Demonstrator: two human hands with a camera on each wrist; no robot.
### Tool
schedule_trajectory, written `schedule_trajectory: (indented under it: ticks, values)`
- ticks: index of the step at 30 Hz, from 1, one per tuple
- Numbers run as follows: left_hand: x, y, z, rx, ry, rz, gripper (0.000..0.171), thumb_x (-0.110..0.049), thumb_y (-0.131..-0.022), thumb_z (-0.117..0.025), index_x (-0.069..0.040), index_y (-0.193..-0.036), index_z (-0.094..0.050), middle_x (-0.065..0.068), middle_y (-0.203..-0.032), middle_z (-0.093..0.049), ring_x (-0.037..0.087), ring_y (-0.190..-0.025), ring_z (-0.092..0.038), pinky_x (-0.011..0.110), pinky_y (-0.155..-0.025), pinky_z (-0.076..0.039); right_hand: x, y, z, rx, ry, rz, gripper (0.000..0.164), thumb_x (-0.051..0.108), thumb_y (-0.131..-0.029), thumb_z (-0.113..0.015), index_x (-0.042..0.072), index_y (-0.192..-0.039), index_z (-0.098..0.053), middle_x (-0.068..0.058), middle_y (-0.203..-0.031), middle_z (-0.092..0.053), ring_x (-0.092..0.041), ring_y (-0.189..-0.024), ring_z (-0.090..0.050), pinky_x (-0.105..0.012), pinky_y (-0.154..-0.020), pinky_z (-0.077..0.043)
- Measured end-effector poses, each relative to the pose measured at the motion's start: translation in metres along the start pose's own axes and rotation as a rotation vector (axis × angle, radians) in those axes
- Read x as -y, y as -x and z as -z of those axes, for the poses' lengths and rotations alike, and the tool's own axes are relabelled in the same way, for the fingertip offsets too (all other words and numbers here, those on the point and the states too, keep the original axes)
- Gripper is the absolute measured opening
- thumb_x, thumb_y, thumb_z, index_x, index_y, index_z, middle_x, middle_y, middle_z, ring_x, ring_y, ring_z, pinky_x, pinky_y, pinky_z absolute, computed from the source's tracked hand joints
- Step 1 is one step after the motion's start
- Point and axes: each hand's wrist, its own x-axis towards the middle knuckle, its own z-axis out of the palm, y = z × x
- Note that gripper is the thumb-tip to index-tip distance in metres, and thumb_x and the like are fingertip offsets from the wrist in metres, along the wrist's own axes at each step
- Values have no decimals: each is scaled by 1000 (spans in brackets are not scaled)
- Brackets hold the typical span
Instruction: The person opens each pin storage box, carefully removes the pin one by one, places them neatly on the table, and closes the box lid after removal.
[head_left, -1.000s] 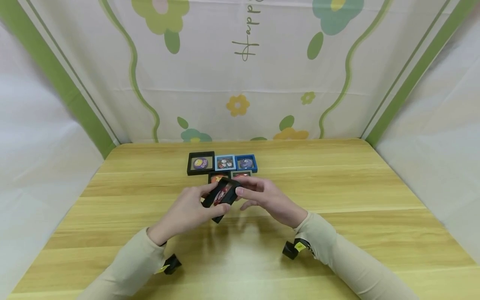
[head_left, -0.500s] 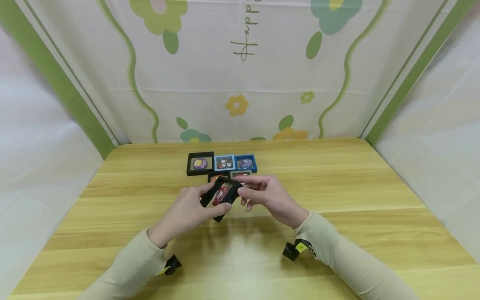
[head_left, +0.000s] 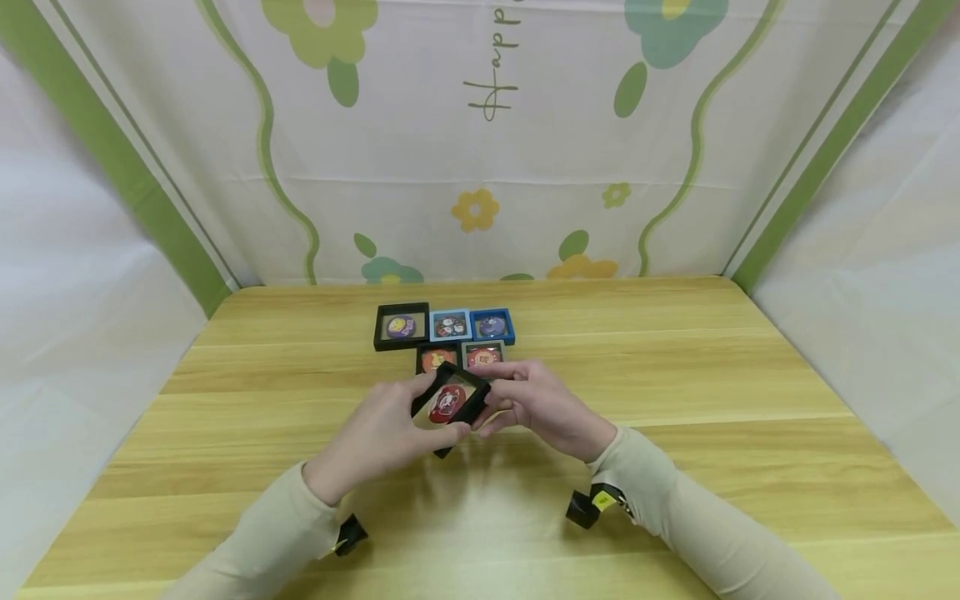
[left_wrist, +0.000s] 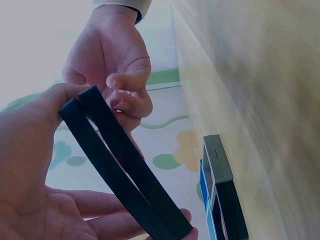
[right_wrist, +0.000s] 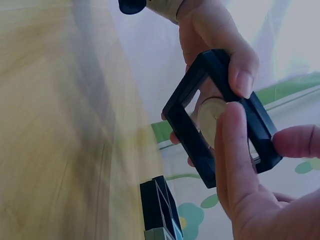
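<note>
My left hand (head_left: 378, 433) grips a square black display frame (head_left: 474, 406), thumb along the near edge and fingers at the far side. Inside its clear film sits a round red badge (head_left: 447, 403) with a white figure. The right hand (head_left: 553, 417) pinches the frame's right side; in the right wrist view its straight fingers (right_wrist: 235, 150) lie against the film while the thumb (right_wrist: 300, 141) touches the edge. From the left wrist view, the frame's two black halves (left_wrist: 115, 155) stand slightly parted, with a thin gap between them. The frame is tilted above the table.
Behind the hands, several badge frames lie together on the wooden table (head_left: 675, 367): a larger black one (head_left: 380, 339), a light blue one (head_left: 450, 313), a blue one (head_left: 512, 327), a black one (head_left: 422, 358) and a grey one (head_left: 501, 347). A flowered cloth (head_left: 420, 167) hangs behind.
Both hands have turned the held frame so its face and red badge show more fully to the head view. It has moved slightly nearer, uncovering more of the two front frames.
</note>
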Motion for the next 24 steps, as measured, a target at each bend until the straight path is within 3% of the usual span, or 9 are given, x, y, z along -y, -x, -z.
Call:
schedule_trajectory:
  ticks: [7, 10, 12, 16, 20, 24]
  values:
    - [-1, 1, -1, 19, -1, 21, 77, -52, -80, -78, -3, -136, -57, -1, -89, -65, 12, -58, -51, 31, -55, -46, -1, 0, -2, -8, 11, -31, 58, -3, -87, -47, -12, -143, -37, -31, -98, -66, -31, -74, -70, -44, -75, -57]
    - [-1, 1, -2, -5, -31, -19, 77, -50, -80, -78, -4, -138, -55, 2, -100, -66, 13, -70, -57, 32, -63, -50, -2, 0, -2, -4, -4, -34, 59, -4, -86, -47, -12, -144, -35, -32, -103, -65, -31, -76, -70, -44, -77, -57]
    - [-1, 2, -3, -35, -61, -51, 80, -48, -81, -79, -6, -143, -51, 5, -117, -64, 17, -88, -61, 36, -74, -52, -2, 0, -2, 0, -17, -38, 59, -4, -87, -47, -11, -144, -34, -32, -108, -64, -31, -77, -71, -44, -78, -56]
    - [-1, 4, -4, -96, -106, -98, 87, -45, -81, -78, -12, -151, -38, 14, -144, -45, 32, -122, -49, 50, -91, -48, -4, -1, -1, 14, -82, -34, 55, -7, -87, -45, -14, -141, -35, -31, -117, -60, -32, -82, -70, -45, -83, -54]
    - [0, 4, -4, -142, -66, -102, 91, -42, -81, -79, -9, -152, -32, 19, -151, -31, 38, -131, -37, 57, -95, -44, -3, -1, 1, 12, -169, -22, 51, -8, -89, -44, -15, -139, -37, -31, -124, -55, -34, -92, -68, -46, -90, -51]
    - [4, 0, -3, -170, 36, -82, 91, -40, -82, -80, -6, -150, -32, 17, -150, -32, 34, -132, -36, 56, -99, -41, -1, 0, 1, -10, -210, -9, 51, -8, -91, -45, -14, -141, -38, -31, -129, -52, -36, -100, -65, -46, -95, -48]
